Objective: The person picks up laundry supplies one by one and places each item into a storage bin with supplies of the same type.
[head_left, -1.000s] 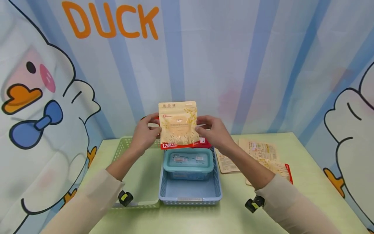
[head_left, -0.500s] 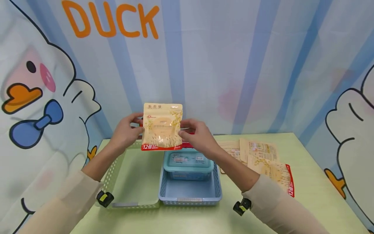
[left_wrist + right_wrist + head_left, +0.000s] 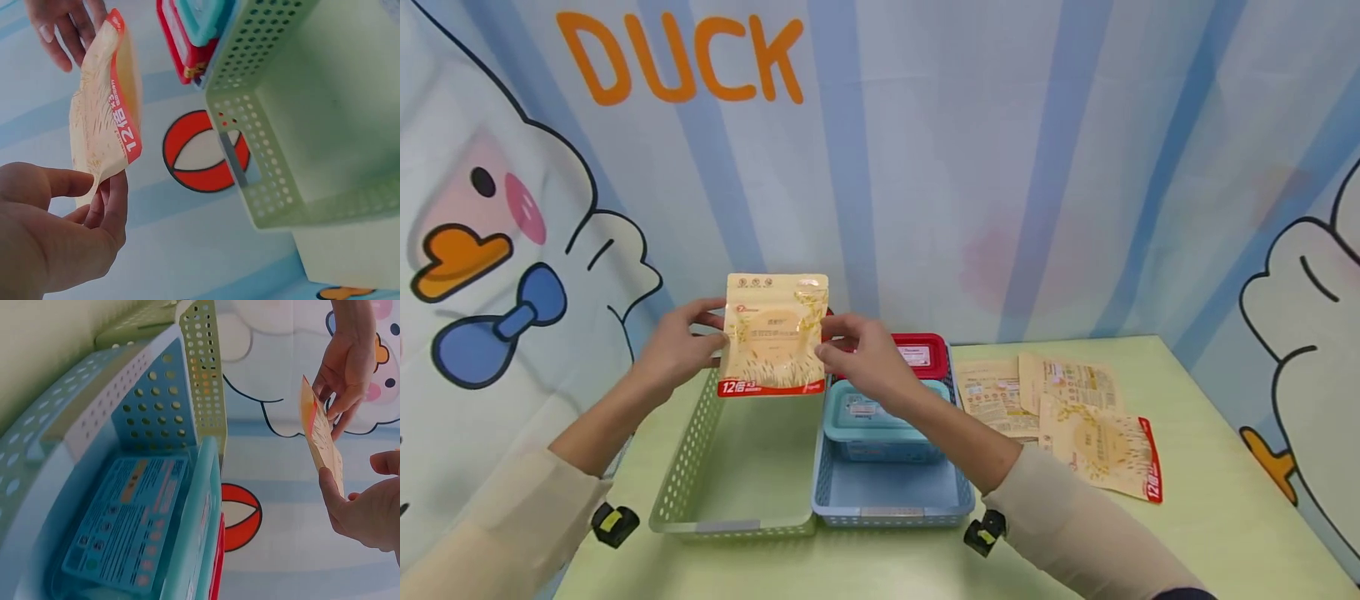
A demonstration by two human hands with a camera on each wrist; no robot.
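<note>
A cream stand-up pouch (image 3: 773,333) with a red bottom band hangs upright over the back of the green basket (image 3: 688,467). My left hand (image 3: 681,346) pinches its left edge, thumb in front and fingers behind. At the opposite edge my right hand (image 3: 868,354) holds it, thumb to the front. The left wrist view shows the pouch (image 3: 100,119) bulging slightly, with the left hand (image 3: 62,231) at its near edge. In the right wrist view, the right hand (image 3: 369,512) is at the lower edge of the pouch (image 3: 325,437).
Beside the green basket stands a blue basket (image 3: 891,493), holding a teal lidded box (image 3: 853,421) and, behind it, a red-rimmed box (image 3: 925,354). Several flat cream pouches (image 3: 1101,450) lie overlapping on the table (image 3: 1217,517) at the right. A printed curtain (image 3: 940,167) hangs close behind.
Both hands have carried the pouch left, from above the blue basket to above the green one. The red-rimmed box and the pouches at the right have come into fuller view.
</note>
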